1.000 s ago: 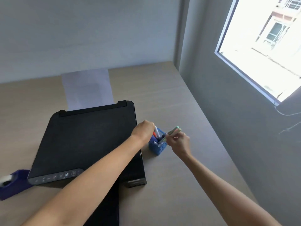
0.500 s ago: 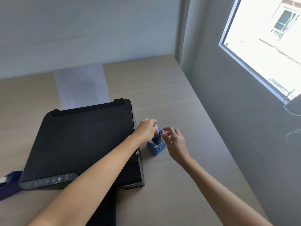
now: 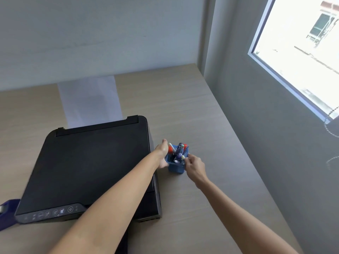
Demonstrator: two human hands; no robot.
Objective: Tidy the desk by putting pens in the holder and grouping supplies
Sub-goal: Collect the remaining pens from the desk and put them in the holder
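Observation:
A small blue pen holder (image 3: 176, 168) stands on the wooden desk (image 3: 192, 110) just right of the black printer. Several pens (image 3: 180, 150) stick up out of it, with red, white, purple and green caps. My left hand (image 3: 162, 153) wraps the holder's left side, thumb near its front and fingers reaching along its far side. My right hand (image 3: 194, 167) touches the holder's right edge, fingertips pinched at a green-capped pen top (image 3: 183, 157). Whether the fingers grip that pen or only rest on the rim is unclear.
A black printer (image 3: 88, 167) with a sheet of paper (image 3: 89, 101) in its rear feed fills the left of the desk. A dark blue tape dispenser (image 3: 7, 213) sits at the left edge. A grey wall with a window runs along the right side.
The green pens in my right hand a second ago now stand in the holder. My right hand dropped to the holder's right edge; my left hand opened around its left side.

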